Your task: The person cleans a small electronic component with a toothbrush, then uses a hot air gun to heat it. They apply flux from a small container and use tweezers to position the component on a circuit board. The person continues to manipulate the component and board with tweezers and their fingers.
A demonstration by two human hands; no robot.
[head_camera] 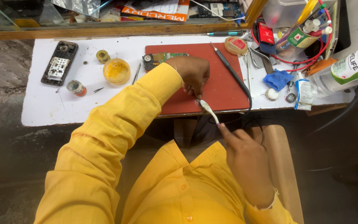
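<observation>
Near the flat red rubber mat's point(224, 89) front edge, my left hand point(193, 74) pinches a tiny part; my right hand point(247, 159) grips a white toothbrush point(209, 110).

Opened phone point(59, 63), yellow paste jar point(116, 71), solder tin point(235, 45), blue cloth point(277, 79), clear bottle point(344, 70).

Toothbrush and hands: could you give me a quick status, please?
Right hand grips toothbrush. Left hand pins small part on red mat. Soldering iron lies beside, apart.
</observation>
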